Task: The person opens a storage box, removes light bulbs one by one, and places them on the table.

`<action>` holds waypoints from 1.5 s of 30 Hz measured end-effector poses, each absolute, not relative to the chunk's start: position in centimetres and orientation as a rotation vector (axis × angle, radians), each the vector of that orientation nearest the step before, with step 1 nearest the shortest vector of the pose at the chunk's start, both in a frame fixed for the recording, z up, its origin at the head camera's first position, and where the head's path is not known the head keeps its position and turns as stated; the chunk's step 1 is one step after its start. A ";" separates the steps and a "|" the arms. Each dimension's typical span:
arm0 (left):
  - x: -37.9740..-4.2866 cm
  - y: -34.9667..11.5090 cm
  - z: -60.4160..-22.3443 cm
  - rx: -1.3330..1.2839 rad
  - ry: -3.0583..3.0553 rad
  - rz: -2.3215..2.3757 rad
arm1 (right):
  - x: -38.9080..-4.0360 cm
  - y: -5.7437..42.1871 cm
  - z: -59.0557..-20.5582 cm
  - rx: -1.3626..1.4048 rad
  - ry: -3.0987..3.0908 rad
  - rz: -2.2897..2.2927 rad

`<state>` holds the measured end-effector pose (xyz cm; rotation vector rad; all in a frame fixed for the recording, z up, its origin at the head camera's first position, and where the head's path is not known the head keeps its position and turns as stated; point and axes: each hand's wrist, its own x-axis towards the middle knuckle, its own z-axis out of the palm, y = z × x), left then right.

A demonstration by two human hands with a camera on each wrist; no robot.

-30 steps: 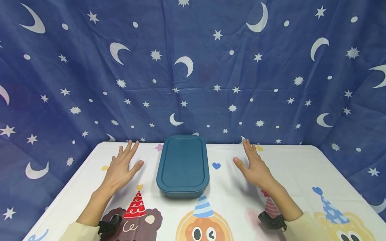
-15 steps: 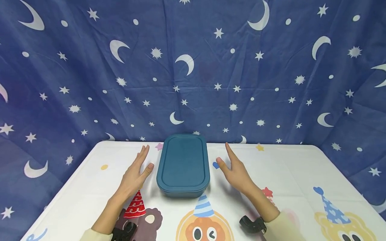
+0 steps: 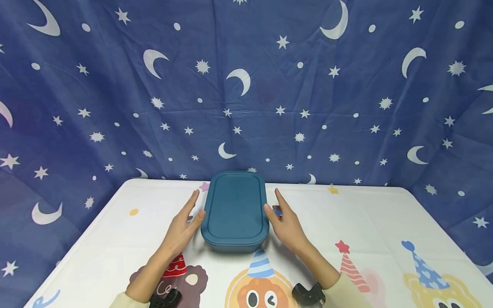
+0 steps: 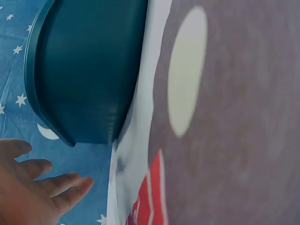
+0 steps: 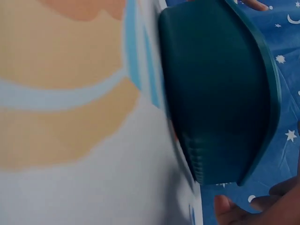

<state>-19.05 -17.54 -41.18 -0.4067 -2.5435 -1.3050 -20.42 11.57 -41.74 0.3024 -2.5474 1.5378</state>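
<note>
A teal lidded food container [image 3: 235, 209] stands on the white patterned table, its long sides running away from me. Its side wall fills much of the left wrist view, where the container [image 4: 89, 70] has its lid rim to the left; the right wrist view shows the container [image 5: 215, 93] too. My left hand [image 3: 181, 231] is just left of it, fingers extended and thumb near the lid's edge. On the other side my right hand [image 3: 286, 226] has its thumb by the lid's right edge; contact cannot be told. The left wrist view shows the left hand [image 4: 37, 187] apart from the wall.
The table [image 3: 385, 222] wears a white cloth printed with cartoon animals and party hats. Behind it hangs a blue curtain [image 3: 262, 85] with moons and stars. Black straps with small devices [image 3: 308, 294] sit at both wrists.
Both hands have moved inward from wide apart to close on either side of the container. The container has stayed in place; the head view has shifted slightly.
</note>
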 end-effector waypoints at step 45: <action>-18.7 -16.1 -42.4 -0.296 -2.502 -1.734 | -19.6 10.2 -43.1 0.309 -2.477 1.635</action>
